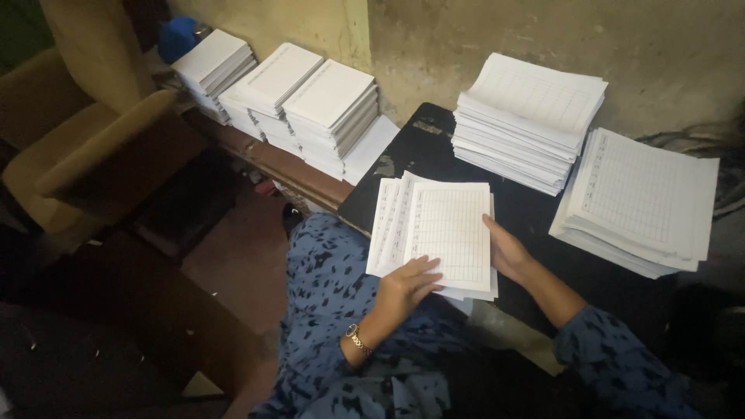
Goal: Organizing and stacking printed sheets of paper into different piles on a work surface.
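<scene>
A small fanned bundle of ruled sheets (438, 233) is held at the near edge of the dark table (434, 147), partly overhanging it above the lap. The left hand (407, 285) lies flat on the bundle's lower left corner, fingers spread and pressing down, closed around nothing. The right hand (504, 250) is set against the right long edge, thumb on top; whether its fingers curl beneath the paper cannot be told. Several sheets are offset to the left, so the edges are not flush.

For the squaring to be done well, the sheets should be kept loose under a light left palm while the right edge is nudged inward, and the short edge then tapped against the table.

The bundle's long axis runs from the near edge toward the wall, tilted slightly, with the printed grid facing up. Two taller stacks (528, 120) (640, 202) stand well apart toward the far right corner.
</scene>
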